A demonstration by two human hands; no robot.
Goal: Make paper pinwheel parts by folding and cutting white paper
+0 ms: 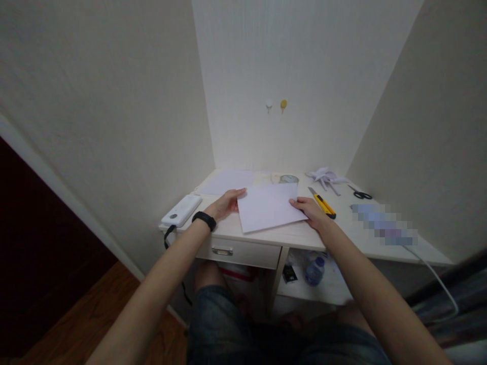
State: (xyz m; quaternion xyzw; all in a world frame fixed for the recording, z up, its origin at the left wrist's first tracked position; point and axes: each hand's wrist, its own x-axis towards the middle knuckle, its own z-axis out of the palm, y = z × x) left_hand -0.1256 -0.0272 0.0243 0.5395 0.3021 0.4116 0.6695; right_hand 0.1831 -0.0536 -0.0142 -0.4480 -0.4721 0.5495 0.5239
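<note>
A white sheet of paper (268, 207) lies on the pale desk (342, 235) in front of me. My left hand (227, 202), with a black band on the wrist, rests at the sheet's left edge, fingers stretched out and touching the paper. My right hand (311, 209) lies on the sheet's right edge, fingers flat on it. Neither hand lifts the paper.
A yellow utility knife (322, 203) lies just right of my right hand. Black scissors (360, 193), folded white paper pieces (325, 177), a tape roll (288, 179), another sheet (227, 181) and a white device (181, 210) sit on the desk. A bottle (314, 270) stands on the shelf below.
</note>
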